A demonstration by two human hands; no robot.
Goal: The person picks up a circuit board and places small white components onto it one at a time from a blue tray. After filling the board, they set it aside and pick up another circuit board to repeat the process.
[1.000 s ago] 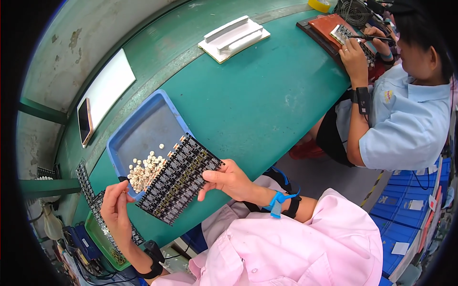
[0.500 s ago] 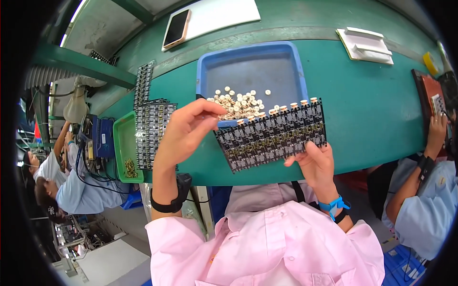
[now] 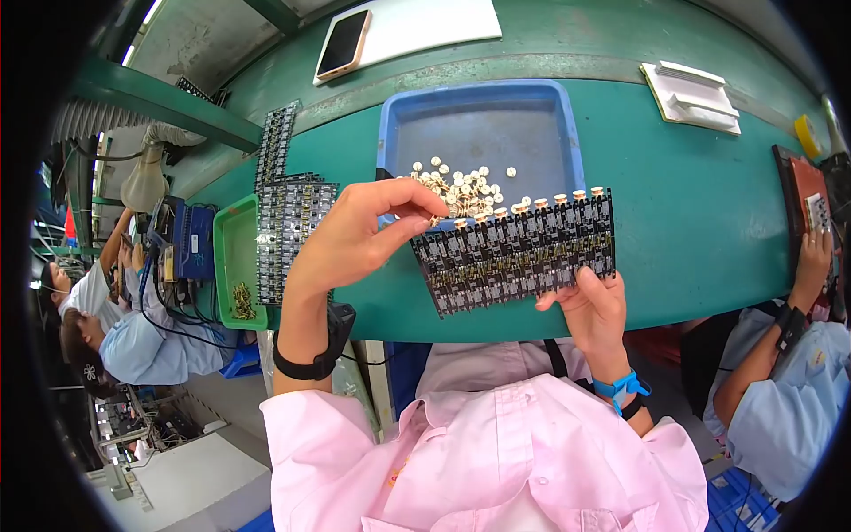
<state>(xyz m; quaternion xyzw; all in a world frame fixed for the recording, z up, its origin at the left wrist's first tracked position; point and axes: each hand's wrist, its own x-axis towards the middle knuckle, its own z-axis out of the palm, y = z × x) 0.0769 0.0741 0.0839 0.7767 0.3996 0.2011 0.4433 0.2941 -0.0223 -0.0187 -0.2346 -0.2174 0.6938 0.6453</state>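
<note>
on the green surface (image 3: 709, 222), a green bin (image 3: 232, 257) sits at far left beside stacked dark boards (image 3: 288, 226). the left hand (image 3: 355, 239) hovers with fingers pinched near the small white parts (image 3: 461, 188) in the blue tray (image 3: 483, 124); whether it grips one, i cannot tell. the black circuit panel (image 3: 519, 251) is tilted over the tray's near edge, its lower edge grasped by the right hand (image 3: 594, 306).

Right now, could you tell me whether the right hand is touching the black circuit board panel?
Touching. The head view shows the right hand gripping the black circuit board panel's lower edge, fingers overlapping it.
</note>
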